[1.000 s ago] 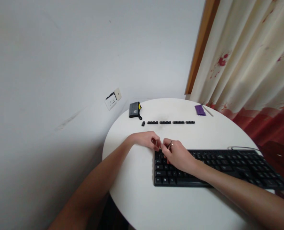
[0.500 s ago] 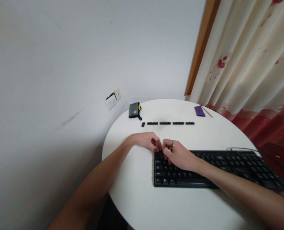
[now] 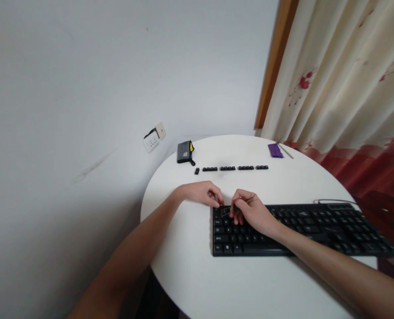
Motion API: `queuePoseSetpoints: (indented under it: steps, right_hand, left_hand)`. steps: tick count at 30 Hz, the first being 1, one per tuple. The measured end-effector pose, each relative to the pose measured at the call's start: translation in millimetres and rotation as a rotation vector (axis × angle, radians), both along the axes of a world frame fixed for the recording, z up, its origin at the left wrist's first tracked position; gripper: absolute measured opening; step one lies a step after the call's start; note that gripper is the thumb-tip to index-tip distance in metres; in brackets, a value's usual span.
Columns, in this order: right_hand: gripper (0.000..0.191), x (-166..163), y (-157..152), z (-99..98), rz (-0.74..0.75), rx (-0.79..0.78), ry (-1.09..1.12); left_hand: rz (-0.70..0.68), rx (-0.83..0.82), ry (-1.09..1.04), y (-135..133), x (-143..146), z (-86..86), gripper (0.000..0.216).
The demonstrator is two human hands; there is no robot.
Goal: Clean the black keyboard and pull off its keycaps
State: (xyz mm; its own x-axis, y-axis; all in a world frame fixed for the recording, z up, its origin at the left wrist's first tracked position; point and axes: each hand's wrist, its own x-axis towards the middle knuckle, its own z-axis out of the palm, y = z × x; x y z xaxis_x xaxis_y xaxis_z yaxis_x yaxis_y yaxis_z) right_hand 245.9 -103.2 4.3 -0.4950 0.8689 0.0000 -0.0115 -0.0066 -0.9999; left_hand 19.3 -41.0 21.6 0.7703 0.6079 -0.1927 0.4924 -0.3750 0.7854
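Observation:
A black keyboard (image 3: 270, 251) lies on the round white table (image 3: 183, 248). My left hand (image 3: 206, 193) rests at its far left corner, with curled fingers and thumb gripping the edge there. Just to the right, my right hand (image 3: 250, 209) is closed around a thin metal wire tool (image 3: 251, 199), partly hidden by the fingers. Fine bright lines show over the upper left keys beside those fingertips; whether they belong to the tool I cannot tell. Beyond the hands, small black keycaps (image 3: 228, 168) lie in a row of short groups, with a separate pair (image 3: 197, 171) at the left end.
A grey pouch (image 3: 185, 152) with a yellow patch lies near the wall. Farther right are a purple cloth pouch (image 3: 275, 150) and a pale pen-like stick (image 3: 286, 151). The keyboard's cable (image 3: 336, 200) loops behind it. A socket (image 3: 151, 141) and a curtain (image 3: 316, 106) border the table.
My right hand has shifted slightly right and away from the left hand, and the wire tool has turned in its grip. My left hand stays at the keyboard's corner.

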Motion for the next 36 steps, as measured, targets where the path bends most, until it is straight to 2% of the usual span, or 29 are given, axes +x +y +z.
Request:
queuePoseSetpoints:
  steps: [6, 13, 16, 20, 26, 36]
  right_hand:
    - [0.014, 7.7, 6.0, 3.9, -0.194, 0.16, 0.086]
    - [0.02, 10.4, 7.3, 6.3, -0.232, 0.245, 0.11]
    - [0.02, 10.8, 6.2, 6.1, -0.22, 0.267, 0.106]
    - [0.02, 12.5, 5.0, 3.8, -0.183, 0.33, 0.049]
    - [0.021, 14.1, 1.9, 1.9, -0.164, 0.44, -0.08]
    - [0.022, 12.2, -0.7, 1.4, -0.137, 0.419, -0.011]
  left_hand:
    - [0.187, 0.066, -0.215, -1.1, 9.6, 3.2, 0.03]
    - [0.248, -0.22, -0.469, -5.7, 24.9, -10.0, 0.035]
    - [0.247, -0.272, -0.545, -7.8, 30.6, -14.2, 0.035]
    - [0.216, -0.288, -0.541, -11.8, 35.3, -11.1, 0.032]
    - [0.146, -0.312, -0.413, -14.4, 34.6, -4.1, 0.029]
    - [0.135, -0.399, -0.395, -12.9, 32.6, -5.8, 0.039]
